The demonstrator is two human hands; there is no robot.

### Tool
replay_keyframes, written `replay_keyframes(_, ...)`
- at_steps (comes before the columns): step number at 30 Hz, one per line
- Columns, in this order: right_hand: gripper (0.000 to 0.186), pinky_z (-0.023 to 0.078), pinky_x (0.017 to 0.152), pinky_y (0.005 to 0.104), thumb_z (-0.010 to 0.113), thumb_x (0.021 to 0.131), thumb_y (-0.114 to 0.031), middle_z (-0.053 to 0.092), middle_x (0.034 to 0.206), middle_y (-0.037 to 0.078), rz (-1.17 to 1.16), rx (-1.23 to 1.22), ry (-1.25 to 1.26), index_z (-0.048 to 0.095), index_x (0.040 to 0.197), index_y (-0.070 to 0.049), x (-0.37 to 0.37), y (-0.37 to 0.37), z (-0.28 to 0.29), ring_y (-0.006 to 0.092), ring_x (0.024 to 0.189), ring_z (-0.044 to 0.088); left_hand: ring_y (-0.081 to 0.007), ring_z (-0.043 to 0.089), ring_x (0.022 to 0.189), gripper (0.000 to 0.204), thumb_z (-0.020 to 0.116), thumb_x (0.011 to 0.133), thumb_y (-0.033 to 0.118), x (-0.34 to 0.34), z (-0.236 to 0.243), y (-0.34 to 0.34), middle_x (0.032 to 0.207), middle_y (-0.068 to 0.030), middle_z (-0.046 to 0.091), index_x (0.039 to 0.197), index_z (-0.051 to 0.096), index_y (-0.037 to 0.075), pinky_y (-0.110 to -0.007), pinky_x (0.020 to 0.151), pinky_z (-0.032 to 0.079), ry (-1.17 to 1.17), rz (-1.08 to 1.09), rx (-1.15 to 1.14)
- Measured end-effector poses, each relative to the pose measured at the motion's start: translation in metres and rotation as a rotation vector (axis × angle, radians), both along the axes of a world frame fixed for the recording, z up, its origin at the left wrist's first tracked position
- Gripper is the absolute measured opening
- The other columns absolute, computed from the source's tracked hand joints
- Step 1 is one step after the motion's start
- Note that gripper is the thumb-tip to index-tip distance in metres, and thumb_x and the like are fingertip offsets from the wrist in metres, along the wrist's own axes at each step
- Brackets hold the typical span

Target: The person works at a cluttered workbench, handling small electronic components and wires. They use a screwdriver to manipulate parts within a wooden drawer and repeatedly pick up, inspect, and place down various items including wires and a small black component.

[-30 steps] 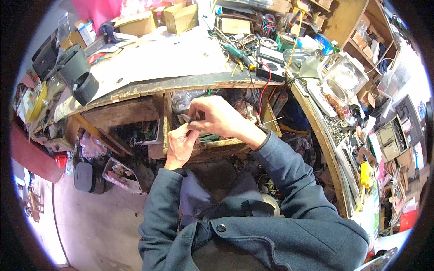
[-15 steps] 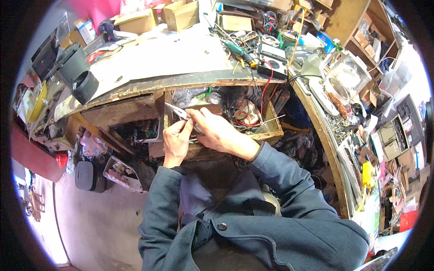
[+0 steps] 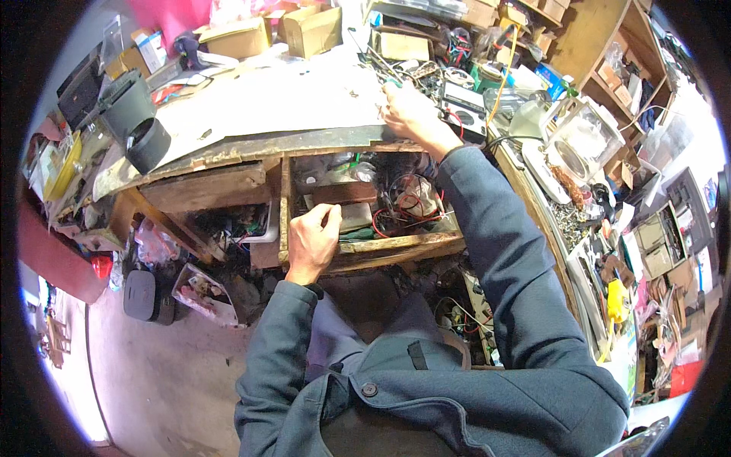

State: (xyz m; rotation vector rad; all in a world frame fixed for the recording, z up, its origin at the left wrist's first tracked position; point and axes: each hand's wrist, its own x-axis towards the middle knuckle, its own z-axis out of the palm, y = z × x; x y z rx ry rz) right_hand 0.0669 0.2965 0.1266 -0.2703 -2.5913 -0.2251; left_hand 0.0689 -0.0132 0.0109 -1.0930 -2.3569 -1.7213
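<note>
My left hand (image 3: 314, 240) is closed in a pinch above the front of a wooden drawer (image 3: 411, 245). Whatever its fingertips hold, if anything, is hidden. My right hand (image 3: 417, 118) reaches across the bench's front edge, over the side of the white sheet (image 3: 282, 99). Its fingers are at a teal-handled tool (image 3: 393, 83), mostly covered by the hand; their grip is bright and unclear. Inside the drawer are a reddish-brown block (image 3: 346, 192), red wires (image 3: 388, 221), clear plastic bags and a dark green handle (image 3: 358, 235).
A meter (image 3: 463, 103) with red leads lies right of my right hand. Cardboard boxes (image 3: 312, 32) line the back. A dark cylindrical container (image 3: 148, 145) stands at the left edge. Screws and parts crowd the right bench, near a yellow tool (image 3: 617, 301).
My right hand has left my left hand and moved up and right onto the bench. The pliers held between both hands no longer show. My left hand stays above the drawer, slightly lower.
</note>
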Motion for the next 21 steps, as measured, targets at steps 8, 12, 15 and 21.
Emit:
replay_keyframes(8,0.025,0.059,0.079,0.0506,0.068,0.093,-0.028,0.069,0.093,0.022,0.060,0.090,-0.033,0.073,0.107,-0.008,-0.004,0.012,-0.002,0.0412,0.089,0.071,-0.0353,0.068,0.065,0.026,0.065,0.101,0.022,-0.001,0.004,-0.005,0.076,-0.0248,0.066,0.094,0.073,-0.002,-0.043,0.063,0.050,-0.011,-0.028,0.027)
replay_keyframes(12,0.017,0.058,0.078,0.0443,0.069,0.093,-0.021,0.073,0.092,0.014,0.255,-0.012,0.009,0.074,0.098,-0.006,0.039,0.010,0.007,0.0339,0.087,0.072,-0.0130,0.062,0.059,0.027,0.068,0.101,0.023,-0.002,-0.001,-0.008,0.066,-0.0099,0.067,0.092,0.075,-0.002,-0.033,0.058,0.049,-0.094,-0.004,0.052)
replay_keyframes(15,0.016,0.058,0.076,0.0426,0.074,0.086,-0.018,0.075,0.085,0.018,0.176,-0.271,-0.341,0.078,0.094,-0.005,0.101,-0.030,0.020,0.0317,0.081,0.074,-0.0081,0.063,0.059,0.026,0.070,0.101,0.023,-0.004,-0.006,-0.009,0.066,-0.0035,0.070,0.092,0.078,0.000,-0.026,0.055,0.048,-0.140,-0.005,0.073)
replay_keyframes(21,0.021,0.060,0.078,0.0488,0.075,0.079,-0.014,0.076,0.090,0.018,0.017,-0.197,-0.737,0.078,0.099,-0.008,0.148,-0.049,-0.045,0.0385,0.089,0.074,-0.0192,0.070,0.062,0.026,0.069,0.100,0.025,-0.004,-0.003,-0.005,0.069,-0.0124,0.072,0.094,0.077,0.001,-0.036,0.062,0.052,-0.141,-0.022,-0.002)
